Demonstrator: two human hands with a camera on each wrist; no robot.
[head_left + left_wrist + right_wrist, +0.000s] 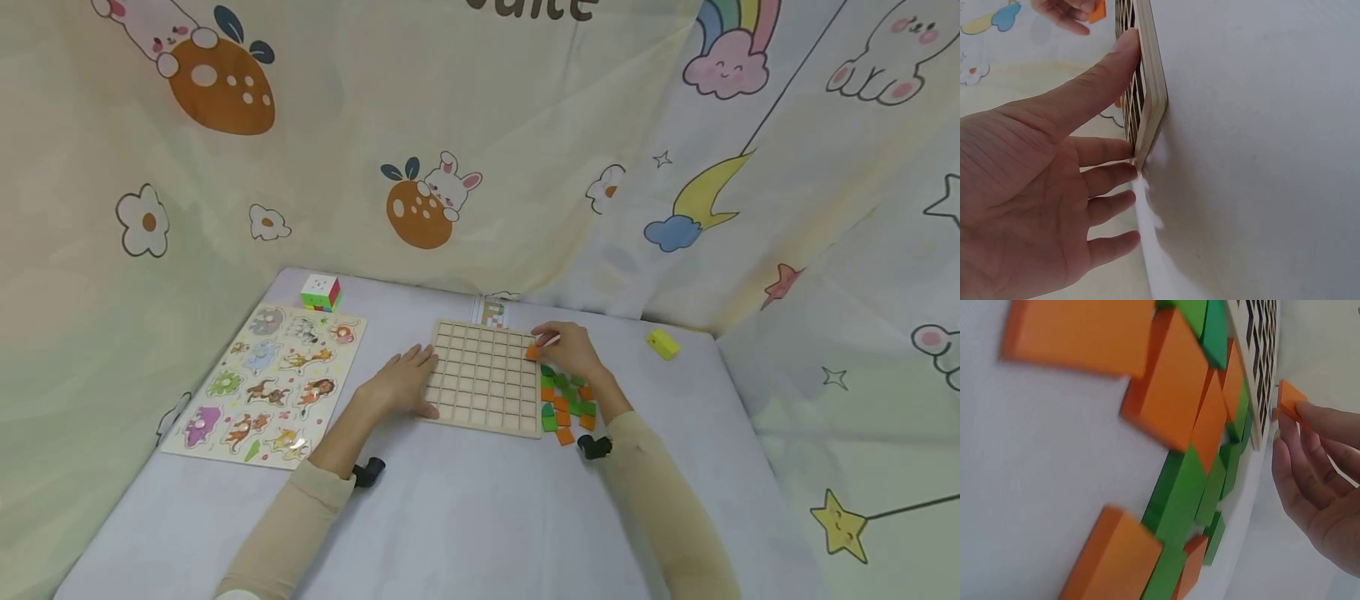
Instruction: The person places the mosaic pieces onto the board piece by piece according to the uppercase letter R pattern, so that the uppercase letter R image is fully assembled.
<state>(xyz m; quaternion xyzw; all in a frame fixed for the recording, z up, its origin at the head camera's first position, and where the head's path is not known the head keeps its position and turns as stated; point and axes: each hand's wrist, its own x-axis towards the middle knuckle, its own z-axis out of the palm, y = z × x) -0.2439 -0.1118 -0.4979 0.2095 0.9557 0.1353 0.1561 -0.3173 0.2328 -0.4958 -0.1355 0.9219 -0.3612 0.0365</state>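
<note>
A square wooden grid board [483, 379] lies on the table, its cells bare wood. My left hand [401, 383] rests at its left edge with fingers spread. In the left wrist view the thumb [1100, 78] lies along the board's rim and the fingertips touch near the corner. My right hand [568, 348] pinches an orange square tile [1290, 399] between thumb and fingers, over the board's upper right corner. Several loose green tiles [1175, 494] and orange tiles [1169, 387] lie heaped along the board's right side, below that hand.
An animal puzzle board [273, 383] lies on the left, with a puzzle cube [321, 292] behind it. Behind the grid board is a printed pattern card [493, 313]. A yellow block [663, 344] sits at the back right. Printed cloth hangs behind the table.
</note>
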